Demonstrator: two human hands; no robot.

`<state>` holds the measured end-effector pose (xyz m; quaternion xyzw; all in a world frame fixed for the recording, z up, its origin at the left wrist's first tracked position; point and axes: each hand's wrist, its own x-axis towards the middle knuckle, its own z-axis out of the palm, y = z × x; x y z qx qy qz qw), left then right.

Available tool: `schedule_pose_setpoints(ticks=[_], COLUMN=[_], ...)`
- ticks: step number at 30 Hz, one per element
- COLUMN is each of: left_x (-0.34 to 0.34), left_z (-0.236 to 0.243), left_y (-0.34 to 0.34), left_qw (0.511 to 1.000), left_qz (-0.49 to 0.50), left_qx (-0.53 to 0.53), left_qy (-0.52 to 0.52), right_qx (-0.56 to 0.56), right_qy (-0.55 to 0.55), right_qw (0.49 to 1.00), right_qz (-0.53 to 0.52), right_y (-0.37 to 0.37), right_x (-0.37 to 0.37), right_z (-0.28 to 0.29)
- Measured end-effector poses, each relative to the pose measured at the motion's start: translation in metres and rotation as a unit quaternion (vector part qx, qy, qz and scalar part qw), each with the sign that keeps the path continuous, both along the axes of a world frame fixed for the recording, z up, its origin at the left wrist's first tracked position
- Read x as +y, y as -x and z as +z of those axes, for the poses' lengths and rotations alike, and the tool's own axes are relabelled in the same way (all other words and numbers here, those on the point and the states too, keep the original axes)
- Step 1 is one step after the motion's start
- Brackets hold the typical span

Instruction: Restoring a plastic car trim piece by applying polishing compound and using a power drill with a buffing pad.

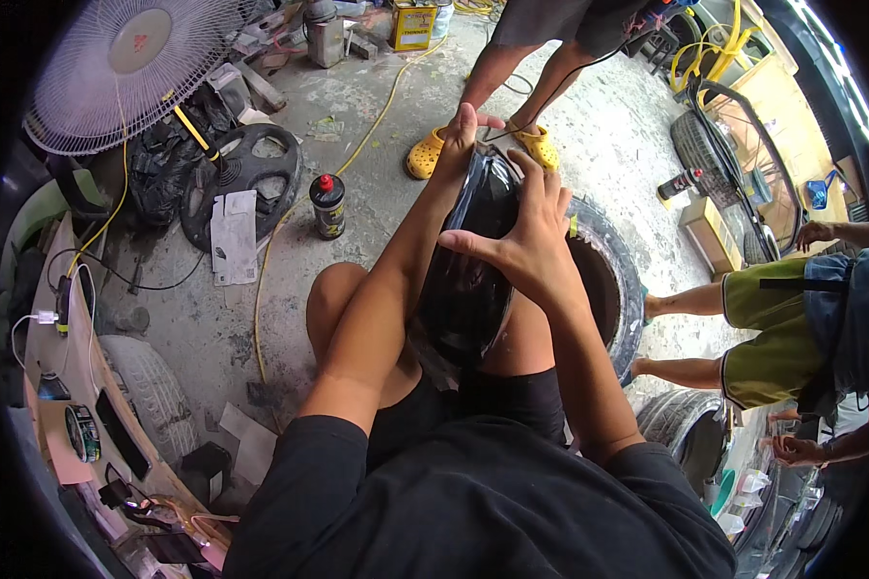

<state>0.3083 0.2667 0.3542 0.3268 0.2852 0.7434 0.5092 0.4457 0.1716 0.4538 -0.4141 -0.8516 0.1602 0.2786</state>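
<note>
Glossy black shell (465, 299), long, rounded, smooth, held above your lap. Your right hand (526, 232) spans it, thumb and fingers spread wide. Your left hand (462, 135) is at its far end, thumb raised; other fingers partly hidden, grip can't be told. Round rubber tyre (631, 280) just right. Rough, stained concrete floor (357, 217). Black bottle (328, 212), red-capped, upright, contents hidden. Yellow tin (414, 27) farther off.
</note>
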Motion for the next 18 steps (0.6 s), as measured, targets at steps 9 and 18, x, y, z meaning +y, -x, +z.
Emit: schedule_pose_setpoints(ticks=[9, 18], left_x=[0.012, 0.01], left_z=[-0.02, -0.023], left_y=[0.01, 0.01], left_qw=[0.995, 0.991], left_qz=[0.037, 0.053], left_qx=[0.08, 0.096], left_qy=[0.042, 0.074], right_qx=[0.283, 0.42], right_qy=[0.239, 0.323], right_qw=[0.928, 0.848], right_qz=[0.04, 0.012], right_y=[-0.024, -0.039], right_x=[0.018, 0.035], right_z=[-0.011, -0.04])
